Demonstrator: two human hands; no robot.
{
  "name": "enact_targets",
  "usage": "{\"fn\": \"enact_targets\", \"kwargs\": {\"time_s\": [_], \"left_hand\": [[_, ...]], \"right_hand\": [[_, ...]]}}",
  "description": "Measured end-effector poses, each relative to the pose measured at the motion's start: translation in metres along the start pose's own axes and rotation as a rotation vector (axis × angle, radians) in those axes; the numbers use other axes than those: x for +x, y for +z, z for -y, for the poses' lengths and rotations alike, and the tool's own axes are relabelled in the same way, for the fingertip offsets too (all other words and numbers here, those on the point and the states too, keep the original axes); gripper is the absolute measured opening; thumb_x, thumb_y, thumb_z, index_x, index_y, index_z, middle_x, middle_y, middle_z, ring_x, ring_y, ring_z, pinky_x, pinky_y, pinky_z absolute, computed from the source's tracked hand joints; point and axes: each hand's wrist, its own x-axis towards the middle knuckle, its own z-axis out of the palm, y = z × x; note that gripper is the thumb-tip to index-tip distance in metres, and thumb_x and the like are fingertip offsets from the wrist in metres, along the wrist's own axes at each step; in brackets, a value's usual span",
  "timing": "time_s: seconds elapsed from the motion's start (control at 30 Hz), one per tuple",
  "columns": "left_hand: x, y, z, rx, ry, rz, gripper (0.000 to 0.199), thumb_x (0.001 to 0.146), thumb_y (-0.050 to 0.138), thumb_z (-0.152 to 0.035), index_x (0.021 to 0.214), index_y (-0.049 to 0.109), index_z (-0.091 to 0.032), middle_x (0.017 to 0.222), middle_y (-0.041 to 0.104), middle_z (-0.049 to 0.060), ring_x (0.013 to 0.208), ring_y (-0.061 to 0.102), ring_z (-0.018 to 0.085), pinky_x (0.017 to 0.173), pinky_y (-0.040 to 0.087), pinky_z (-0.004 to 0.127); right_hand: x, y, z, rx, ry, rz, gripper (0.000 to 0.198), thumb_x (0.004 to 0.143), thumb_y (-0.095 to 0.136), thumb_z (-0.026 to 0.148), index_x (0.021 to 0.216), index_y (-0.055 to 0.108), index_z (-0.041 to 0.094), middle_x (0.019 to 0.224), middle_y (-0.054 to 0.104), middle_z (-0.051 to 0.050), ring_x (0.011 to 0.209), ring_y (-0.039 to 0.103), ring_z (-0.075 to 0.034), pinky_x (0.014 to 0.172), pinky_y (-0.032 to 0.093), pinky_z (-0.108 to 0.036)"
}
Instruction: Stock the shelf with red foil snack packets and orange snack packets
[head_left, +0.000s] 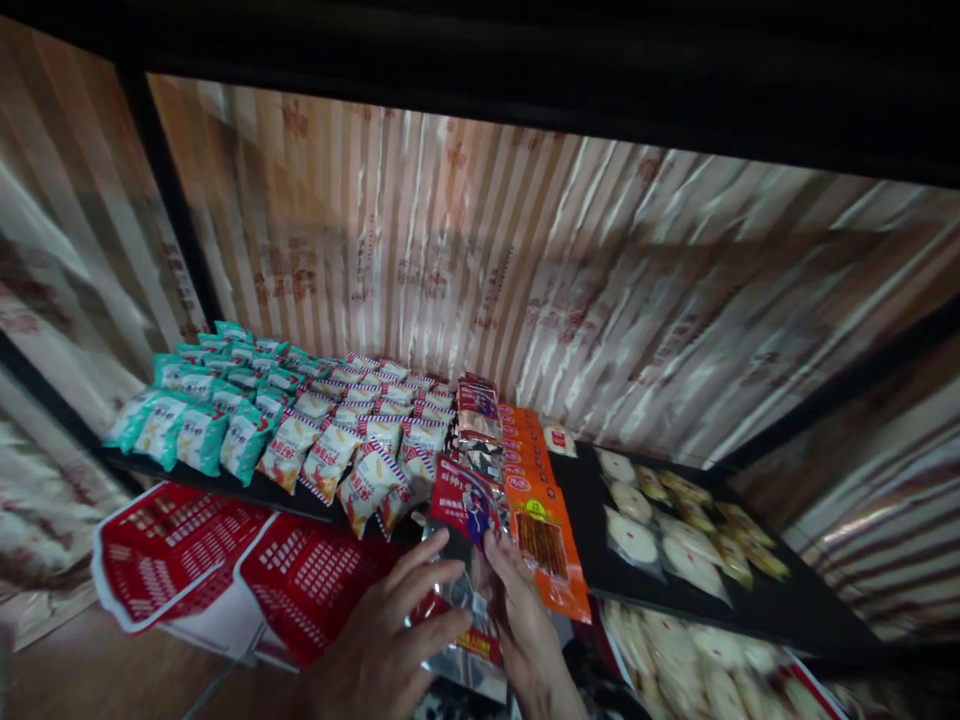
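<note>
In the lower middle, my right hand is closed on the right side of some shiny snack packets. Red, silver and a little yellow show on them; how many there are I cannot tell. My left hand lies over their left side with its fingers apart. Just beyond the fingertips is a dark red packet with a cartoon figure, at the shelf's front edge. Behind it runs a row of similar packets. Orange packets of brown sticks lie close to the right of my right hand.
Teal snack bags and white-and-red snack bags fill the shelf's left side. Clear packs of round white food lie on the black shelf at right. Red baskets stand below left; a dark beam crosses overhead.
</note>
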Motion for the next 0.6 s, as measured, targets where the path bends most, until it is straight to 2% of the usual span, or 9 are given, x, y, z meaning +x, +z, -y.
{"fn": "enact_targets", "kwargs": {"time_s": [0.07, 0.13, 0.2, 0.3, 0.4, 0.47, 0.5, 0.6], "left_hand": [[-0.003, 0.011, 0.002, -0.034, -0.058, 0.042, 0.062, 0.067, 0.04, 0.004, 0.121, 0.051, -0.023, 0.149, 0.028, 0.005, 0.139, 0.021, 0.026, 0.109, 0.034, 0.044], [-0.006, 0.02, 0.006, -0.112, -0.144, -0.002, 0.067, 0.071, 0.035, 0.005, 0.131, 0.044, -0.025, 0.154, 0.014, 0.004, 0.14, 0.018, 0.025, 0.111, 0.03, 0.044], [-0.007, 0.028, 0.01, -0.242, -0.268, -0.074, 0.063, 0.08, 0.03, 0.001, 0.136, 0.039, -0.027, 0.155, 0.011, 0.003, 0.141, 0.017, 0.024, 0.112, 0.027, 0.043], [0.0, 0.04, 0.015, -0.615, -0.577, -0.154, 0.044, 0.091, 0.035, -0.018, 0.133, 0.043, -0.027, 0.151, 0.027, 0.006, 0.137, 0.027, 0.025, 0.111, 0.03, 0.043], [0.013, 0.058, 0.021, -1.058, -0.877, -0.187, 0.045, 0.09, 0.044, -0.036, 0.134, 0.038, -0.026, 0.141, 0.042, 0.011, 0.124, 0.046, 0.028, 0.094, 0.048, 0.042], [0.022, 0.073, 0.025, -1.167, -0.94, -0.221, 0.053, 0.085, 0.053, -0.04, 0.132, 0.038, -0.024, 0.136, 0.047, 0.014, 0.114, 0.055, 0.029, 0.083, 0.053, 0.039], [0.026, 0.081, 0.027, -1.16, -0.938, -0.245, 0.054, 0.082, 0.057, -0.04, 0.131, 0.04, -0.023, 0.134, 0.049, 0.015, 0.111, 0.056, 0.029, 0.083, 0.053, 0.038], [0.032, 0.102, 0.033, -1.073, -0.886, -0.283, 0.049, 0.079, 0.06, -0.032, 0.125, 0.047, -0.021, 0.131, 0.053, 0.014, 0.114, 0.055, 0.026, 0.095, 0.046, 0.036]], "right_hand": [[0.008, -0.003, 0.005, 0.009, 0.007, -0.005, 0.039, 0.05, 0.086, 0.032, 0.082, 0.066, 0.022, 0.078, 0.073, 0.0, 0.076, 0.068, -0.018, 0.07, 0.053, -0.028], [0.014, -0.005, 0.011, 0.009, 0.015, 0.005, 0.043, 0.052, 0.086, 0.032, 0.088, 0.066, 0.022, 0.078, 0.073, -0.001, 0.074, 0.069, -0.019, 0.068, 0.053, -0.03], [0.021, -0.007, 0.016, -0.006, 0.004, -0.018, 0.049, 0.052, 0.086, 0.033, 0.094, 0.065, 0.023, 0.078, 0.073, 0.0, 0.07, 0.068, -0.019, 0.065, 0.053, -0.03], [0.033, -0.012, 0.022, -0.047, -0.018, -0.056, 0.051, 0.05, 0.085, 0.037, 0.095, 0.064, 0.024, 0.073, 0.072, 0.001, 0.064, 0.067, -0.019, 0.061, 0.052, -0.029], [0.046, -0.016, 0.026, -0.08, -0.033, -0.056, 0.049, 0.052, 0.084, 0.041, 0.092, 0.063, 0.024, 0.077, 0.073, 0.0, 0.068, 0.068, -0.02, 0.06, 0.052, -0.029], [0.054, -0.019, 0.028, -0.083, -0.04, -0.056, 0.048, 0.052, 0.083, 0.04, 0.093, 0.063, 0.024, 0.083, 0.073, -0.001, 0.073, 0.069, -0.021, 0.061, 0.053, -0.03], [0.057, -0.021, 0.03, -0.079, -0.045, -0.063, 0.049, 0.052, 0.083, 0.039, 0.093, 0.062, 0.024, 0.084, 0.073, -0.002, 0.074, 0.069, -0.021, 0.061, 0.053, -0.03], [0.069, -0.029, 0.035, -0.088, -0.087, -0.114, 0.051, 0.049, 0.085, 0.037, 0.092, 0.062, 0.023, 0.082, 0.073, -0.002, 0.072, 0.069, -0.022, 0.062, 0.054, -0.031]]}}
